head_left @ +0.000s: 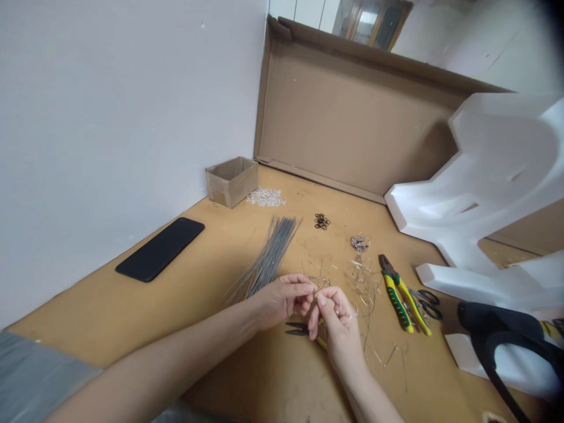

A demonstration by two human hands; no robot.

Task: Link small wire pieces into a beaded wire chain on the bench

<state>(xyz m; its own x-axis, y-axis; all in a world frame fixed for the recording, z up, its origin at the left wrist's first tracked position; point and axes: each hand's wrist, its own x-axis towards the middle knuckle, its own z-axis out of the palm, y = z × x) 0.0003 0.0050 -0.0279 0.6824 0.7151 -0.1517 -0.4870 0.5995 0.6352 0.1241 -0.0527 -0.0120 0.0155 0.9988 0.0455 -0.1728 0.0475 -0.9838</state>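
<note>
Just right of the bundle of straight grey wires (275, 255), my left hand (288, 299) is closed, thumb and fingers pinching a thin wire (321, 280) bent into a curve. My right hand (337, 320) meets it fingertip to fingertip, pinching at the same wire. Fingers cover most of the held part. Pliers with dark pointed jaws (297, 329) and yellow handles lie under my right hand, partly hidden; I cannot tell whether that hand touches them. Loose wire scraps (365, 282) are strewn just right of my hands.
Yellow-green pliers (403, 296) and black-handled scissors (428, 302) lie at the right. Behind are black rings (322, 221), a wire coil (360, 242), clear small pieces (267, 197) and a small cardboard box (231, 182). A phone (161, 249) lies left; white foam (497, 170) stands right.
</note>
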